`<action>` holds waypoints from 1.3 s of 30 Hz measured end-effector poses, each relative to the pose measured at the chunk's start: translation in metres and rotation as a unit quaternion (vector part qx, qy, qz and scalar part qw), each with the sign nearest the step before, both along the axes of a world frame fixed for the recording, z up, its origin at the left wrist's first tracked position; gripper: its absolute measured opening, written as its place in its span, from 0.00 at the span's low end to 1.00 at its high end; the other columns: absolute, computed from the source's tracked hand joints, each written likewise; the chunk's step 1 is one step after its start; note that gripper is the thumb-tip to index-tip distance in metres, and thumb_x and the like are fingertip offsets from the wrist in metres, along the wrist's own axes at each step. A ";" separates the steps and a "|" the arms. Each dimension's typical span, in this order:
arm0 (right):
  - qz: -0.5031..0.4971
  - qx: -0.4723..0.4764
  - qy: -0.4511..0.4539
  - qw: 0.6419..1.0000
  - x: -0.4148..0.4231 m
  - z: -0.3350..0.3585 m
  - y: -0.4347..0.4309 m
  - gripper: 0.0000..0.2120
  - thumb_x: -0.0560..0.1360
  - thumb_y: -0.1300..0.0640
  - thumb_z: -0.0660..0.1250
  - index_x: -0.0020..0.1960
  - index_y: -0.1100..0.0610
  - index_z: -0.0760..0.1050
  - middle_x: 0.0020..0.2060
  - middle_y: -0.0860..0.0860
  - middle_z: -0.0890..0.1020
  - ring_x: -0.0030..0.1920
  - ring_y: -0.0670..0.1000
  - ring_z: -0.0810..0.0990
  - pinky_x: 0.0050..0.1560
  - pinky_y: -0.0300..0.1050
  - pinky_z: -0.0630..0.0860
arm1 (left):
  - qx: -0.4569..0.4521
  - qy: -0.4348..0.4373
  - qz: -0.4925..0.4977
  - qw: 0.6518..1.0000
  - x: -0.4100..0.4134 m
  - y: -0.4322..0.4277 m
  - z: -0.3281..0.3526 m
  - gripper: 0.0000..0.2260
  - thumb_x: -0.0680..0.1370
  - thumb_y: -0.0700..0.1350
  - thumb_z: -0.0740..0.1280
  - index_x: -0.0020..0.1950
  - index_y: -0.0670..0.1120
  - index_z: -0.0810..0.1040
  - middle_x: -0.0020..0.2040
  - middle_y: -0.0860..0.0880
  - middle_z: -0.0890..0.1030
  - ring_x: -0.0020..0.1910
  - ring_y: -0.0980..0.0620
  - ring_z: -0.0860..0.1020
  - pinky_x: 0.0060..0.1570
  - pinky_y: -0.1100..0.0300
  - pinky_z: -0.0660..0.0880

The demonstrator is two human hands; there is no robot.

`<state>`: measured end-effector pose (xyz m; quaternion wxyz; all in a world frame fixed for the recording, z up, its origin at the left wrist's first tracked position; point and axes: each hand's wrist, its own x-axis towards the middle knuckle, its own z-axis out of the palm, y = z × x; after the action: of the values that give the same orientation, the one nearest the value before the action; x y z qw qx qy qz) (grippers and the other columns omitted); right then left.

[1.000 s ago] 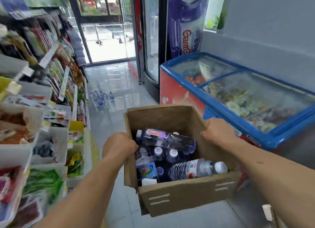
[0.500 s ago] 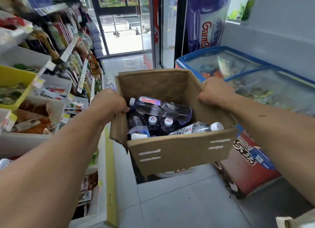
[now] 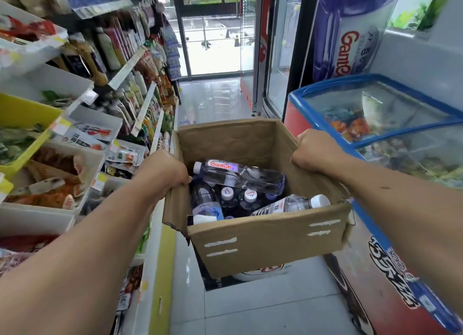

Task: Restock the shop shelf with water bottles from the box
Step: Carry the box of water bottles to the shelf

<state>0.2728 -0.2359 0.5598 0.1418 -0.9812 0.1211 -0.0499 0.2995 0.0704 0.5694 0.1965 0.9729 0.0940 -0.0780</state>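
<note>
Gripping the open brown cardboard box [image 3: 265, 237] by its side walls, the person is holding it clear of the pale tiled floor [image 3: 263, 307]. The left hand [image 3: 165, 170] is curling its fingers [image 3: 186, 180] over the left rim, and the right hand [image 3: 315, 149] is clenching the right rim, its fingertips hidden behind the wall. The clear plastic water bottles are sitting inside the box, between and below both sets of fingers. A red-lettered bottle [image 3: 240, 175] is lying crosswise, its cap almost touching the left fingers. A second bottle [image 3: 290, 204] is leaning on the near wall, its cap pointing toward the right side. Others [image 3: 226, 194] are standing upright beneath. The white shop shelf [image 3: 140, 109], crowded with packets, is running just outside the left fingers, so that hand is probably the nearer for stocking. A blue-rimmed glass-topped chest freezer [image 3: 333, 137] is crowding the right fingers. With both hands occupied, the box is likely needing the floor first, and bare tiles are lying directly beneath.
</note>
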 end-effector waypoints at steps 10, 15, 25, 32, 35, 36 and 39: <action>-0.022 -0.035 0.018 0.999 0.129 -0.005 -0.036 0.02 0.68 0.60 0.65 0.37 0.55 0.75 0.37 0.52 0.79 0.40 0.54 0.78 0.40 0.45 0.73 | 0.013 0.006 -0.053 0.998 0.140 -0.036 -0.006 0.16 0.70 0.49 0.78 0.43 0.40 0.76 0.49 0.42 0.80 0.46 0.43 0.79 0.43 0.56 0.77; -0.050 -0.016 0.007 0.999 0.200 -0.008 -0.059 0.05 0.68 0.60 0.65 0.34 0.55 0.73 0.34 0.51 0.77 0.37 0.52 0.77 0.38 0.45 0.75 | 0.015 -0.004 -0.060 0.998 0.224 -0.057 -0.009 0.16 0.69 0.50 0.78 0.37 0.44 0.73 0.42 0.44 0.79 0.43 0.44 0.78 0.42 0.56 0.76; -0.027 -0.012 0.014 0.999 0.387 -0.004 -0.114 0.03 0.68 0.61 0.64 0.39 0.58 0.76 0.36 0.52 0.77 0.33 0.51 0.72 0.35 0.43 0.70 | 0.016 0.016 -0.045 0.999 0.393 -0.110 0.000 0.17 0.69 0.51 0.78 0.40 0.41 0.75 0.37 0.46 0.74 0.41 0.44 0.76 0.39 0.57 0.71; 0.016 0.030 0.022 0.999 0.533 -0.006 -0.145 0.03 0.66 0.63 0.63 0.37 0.58 0.76 0.34 0.52 0.77 0.34 0.51 0.75 0.34 0.43 0.73 | -0.027 -0.008 0.036 0.999 0.504 -0.142 -0.010 0.13 0.67 0.45 0.79 0.35 0.42 0.76 0.35 0.45 0.78 0.37 0.45 0.78 0.34 0.59 0.71; 0.045 0.034 0.021 0.998 0.593 0.001 -0.151 0.05 0.68 0.64 0.63 0.36 0.56 0.73 0.34 0.51 0.76 0.34 0.49 0.74 0.30 0.40 0.66 | -0.042 -0.002 0.060 0.997 0.558 -0.148 -0.010 0.14 0.68 0.45 0.78 0.34 0.42 0.75 0.34 0.45 0.78 0.34 0.46 0.76 0.30 0.60 0.67; 0.050 0.035 0.023 0.998 0.610 0.002 -0.153 0.06 0.68 0.64 0.64 0.35 0.56 0.73 0.35 0.51 0.77 0.34 0.50 0.74 0.29 0.40 0.65 | -0.042 0.001 0.063 0.997 0.574 -0.150 -0.009 0.14 0.68 0.46 0.78 0.35 0.42 0.75 0.34 0.45 0.78 0.33 0.47 0.76 0.29 0.60 0.67; 0.067 0.039 0.020 0.997 0.673 0.001 -0.159 0.06 0.68 0.64 0.64 0.33 0.57 0.73 0.34 0.53 0.77 0.35 0.51 0.76 0.28 0.41 0.64 | -0.034 0.012 0.065 0.997 0.633 -0.154 -0.009 0.13 0.69 0.46 0.78 0.35 0.42 0.76 0.34 0.46 0.78 0.32 0.49 0.75 0.27 0.60 0.66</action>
<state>0.9461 -0.3951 0.5611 0.1804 -0.9817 0.0597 -0.0155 0.9323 -0.0837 0.5604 0.2329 0.9565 0.1564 -0.0801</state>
